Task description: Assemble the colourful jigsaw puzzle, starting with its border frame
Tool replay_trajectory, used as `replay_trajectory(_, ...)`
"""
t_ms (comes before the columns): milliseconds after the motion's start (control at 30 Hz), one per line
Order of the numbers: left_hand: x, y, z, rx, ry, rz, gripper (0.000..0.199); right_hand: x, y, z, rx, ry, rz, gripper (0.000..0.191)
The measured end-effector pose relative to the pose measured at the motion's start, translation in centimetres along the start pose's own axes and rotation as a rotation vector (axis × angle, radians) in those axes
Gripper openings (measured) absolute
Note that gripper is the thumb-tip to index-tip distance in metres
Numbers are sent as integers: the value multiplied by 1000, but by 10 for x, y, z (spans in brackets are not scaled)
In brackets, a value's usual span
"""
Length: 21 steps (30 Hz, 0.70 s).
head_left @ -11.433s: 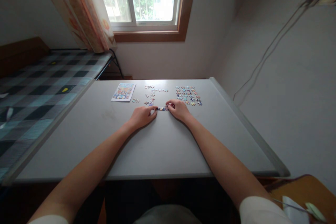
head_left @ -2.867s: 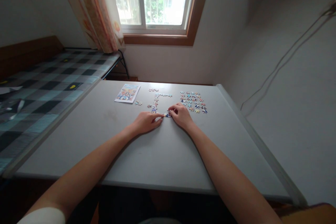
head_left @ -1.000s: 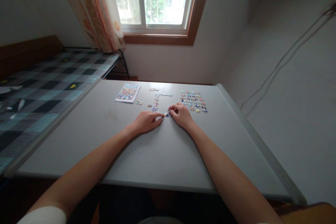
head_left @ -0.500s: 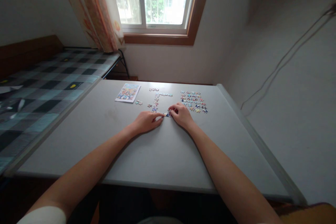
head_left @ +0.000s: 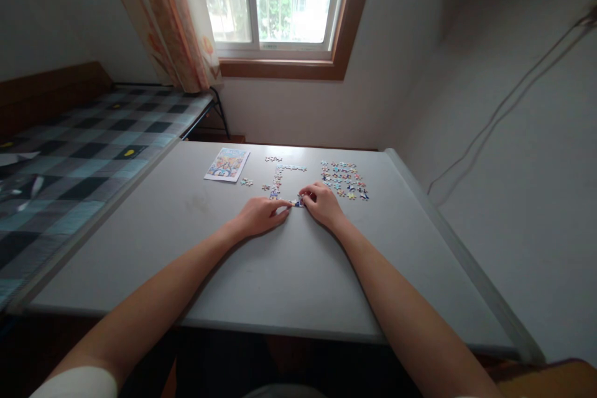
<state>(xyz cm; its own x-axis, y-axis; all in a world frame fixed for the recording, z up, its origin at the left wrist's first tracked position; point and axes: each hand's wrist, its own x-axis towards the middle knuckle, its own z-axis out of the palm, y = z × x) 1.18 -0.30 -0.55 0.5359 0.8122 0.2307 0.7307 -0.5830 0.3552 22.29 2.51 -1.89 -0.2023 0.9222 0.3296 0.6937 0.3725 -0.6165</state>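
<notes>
On the white table, joined jigsaw pieces (head_left: 277, 181) form part of a frame: a left side, a top row and a bottom row. My left hand (head_left: 262, 216) lies at the bottom row, its fingers stretched out and the index fingertip touching the pieces. At the right end of that row, my right hand (head_left: 321, 203) pinches a small jigsaw piece (head_left: 301, 201), mostly hidden by the fingers. Loose jigsaw pieces (head_left: 344, 179) lie in rows just beyond my right hand. A printed picture sheet (head_left: 227, 165) lies to the left of the frame.
A few spare pieces (head_left: 247, 182) lie near the sheet, and others (head_left: 273, 159) above the frame. The table (head_left: 289, 280) has a raised right edge. A bed with a checked cover (head_left: 153, 121) stands at the left, below a curtain (head_left: 170, 25). A window is behind.
Both hands stay nearly still at the bottom row. No piece has visibly changed place.
</notes>
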Motion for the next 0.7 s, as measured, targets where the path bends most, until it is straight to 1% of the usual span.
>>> replay_trajectory(267,0,-1,2,33,3,-4,30,0,-1,-1,-7,-3,1,17)
replay_trajectory(333,2,-2,1,50,54,-41,30,0,-1,0,-7,-3,-3,17)
replay_trajectory(433,4,-9,-3,90,213,-140,30,0,0,0,-1,-3,-4,17)
replay_trajectory(500,5,-17,-7,131,297,-202,32,0,0,0,19,6,-4,20)
replay_trajectory(600,7,-31,-10,162,340,-284,33,-1,-2,-2,69,33,12,30)
replay_trajectory(700,8,-42,-9,153,325,-341,27,-2,-3,-2,96,45,25,34)
